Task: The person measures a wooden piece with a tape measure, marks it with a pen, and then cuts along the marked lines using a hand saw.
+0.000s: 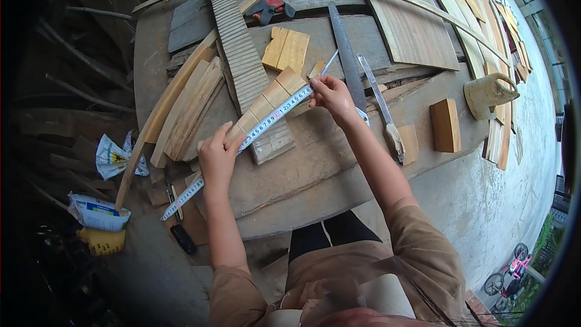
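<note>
A wooden strip [261, 108] with lines drawn across it lies slantwise over the bench. Along its near edge runs a white tape measure blade [266, 122], its free end hanging past the bench at lower left. My left hand [218, 152] is closed over blade and strip, thumb and fingers pressing them together. At the other end my right hand [334, 95] pinches a slim blue pen [330, 62], fingertips right at the blade. Beneath the strip sits a grooved board [233, 36], and a short block [287, 49] rests just beyond.
A handsaw [346, 54] and a metal ruler-like blade [375, 88] lie right of my right hand. Farther right are a brown wood block [445, 126] and a cream plastic jug [487, 95]. Curved wood pieces [192, 109] lie left; a red-black tool [270, 9] is at the back.
</note>
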`<state>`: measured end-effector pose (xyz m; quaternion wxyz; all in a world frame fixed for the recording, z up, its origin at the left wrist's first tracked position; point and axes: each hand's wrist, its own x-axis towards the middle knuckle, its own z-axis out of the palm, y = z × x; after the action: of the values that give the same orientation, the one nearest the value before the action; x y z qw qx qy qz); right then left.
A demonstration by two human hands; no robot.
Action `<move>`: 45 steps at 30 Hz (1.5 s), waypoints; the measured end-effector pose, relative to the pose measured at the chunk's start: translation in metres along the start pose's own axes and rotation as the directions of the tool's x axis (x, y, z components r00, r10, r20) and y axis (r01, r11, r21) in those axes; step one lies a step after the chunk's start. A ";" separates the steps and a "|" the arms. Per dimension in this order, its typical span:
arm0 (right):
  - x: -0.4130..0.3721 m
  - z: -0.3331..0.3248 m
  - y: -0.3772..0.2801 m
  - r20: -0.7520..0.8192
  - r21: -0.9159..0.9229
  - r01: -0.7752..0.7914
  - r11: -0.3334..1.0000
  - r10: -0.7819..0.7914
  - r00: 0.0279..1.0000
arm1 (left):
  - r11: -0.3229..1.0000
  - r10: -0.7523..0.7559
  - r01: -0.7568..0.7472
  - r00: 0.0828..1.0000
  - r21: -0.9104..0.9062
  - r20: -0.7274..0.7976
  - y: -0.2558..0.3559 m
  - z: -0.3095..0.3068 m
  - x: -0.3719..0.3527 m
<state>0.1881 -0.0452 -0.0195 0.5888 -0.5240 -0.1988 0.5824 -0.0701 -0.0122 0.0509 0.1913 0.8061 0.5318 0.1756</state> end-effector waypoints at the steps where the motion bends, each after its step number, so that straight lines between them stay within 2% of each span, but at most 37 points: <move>1: 0.002 0.000 0.000 -0.018 -0.030 0.024 0.999 -0.025 1.000 | 1.000 -0.002 0.002 1.000 0.001 0.000 0.000 0.001 0.000; 4: 0.002 0.000 -0.008 -0.032 0.026 -0.001 1.000 0.002 0.999 | 0.999 0.046 -0.046 0.999 0.029 -0.010 0.003 0.003 0.001; 9: 0.007 0.006 -0.011 -0.046 -0.048 0.029 0.998 -0.031 0.998 | 1.000 0.019 -0.019 1.000 -0.005 -0.017 0.010 0.005 0.007; 13: 0.011 0.012 -0.005 -0.057 0.013 0.037 0.999 -0.037 0.998 | 1.000 0.020 -0.020 1.000 0.011 -0.018 0.012 0.009 0.009; 16: 0.014 0.018 -0.002 -0.081 0.063 0.048 0.997 -0.043 0.996 | 0.999 -0.036 0.036 0.999 -0.006 0.021 0.010 0.009 0.010; 19: 0.013 0.021 -0.003 -0.121 0.122 -0.025 0.992 0.040 0.992 | 0.998 -0.059 0.060 0.997 -0.025 0.046 0.009 0.009 0.011; 22: 0.012 0.021 -0.003 -0.082 0.029 -0.003 1.000 0.005 0.997 | 0.999 -0.034 0.036 0.998 -0.033 0.052 0.008 0.009 0.012; 28: 0.017 0.021 0.005 -0.128 0.079 0.015 0.997 -0.005 0.992 | 0.999 -0.022 0.025 0.997 -0.034 0.068 0.009 0.007 0.014; 33: 0.020 0.021 0.006 -0.226 0.065 0.070 0.995 -0.053 0.973 | 1.000 -0.012 0.010 0.995 0.014 0.097 0.011 0.008 0.017; 40: 0.023 0.019 0.006 -0.223 0.104 0.087 0.991 -0.062 0.973 | 0.999 0.000 -0.006 0.992 0.045 0.128 0.018 0.009 0.023; 42: 0.025 0.018 0.005 -0.198 0.118 0.078 0.990 -0.054 0.979 | 0.996 -0.094 0.094 0.982 0.012 0.163 0.024 0.006 0.026; 43: 0.025 0.017 0.005 -0.198 0.117 0.076 0.990 -0.052 0.979 | 0.995 -0.096 0.096 0.982 0.011 0.164 0.024 0.008 0.027; 45: 0.027 0.017 0.005 -0.184 0.110 0.077 0.991 -0.056 0.981 | 0.998 -0.062 0.061 0.998 0.015 0.030 0.023 0.012 0.031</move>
<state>0.1782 -0.0162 -0.0275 0.6532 -0.5324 -0.1275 0.5230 -0.0346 0.0066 0.0542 0.1992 0.7932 0.5546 0.1535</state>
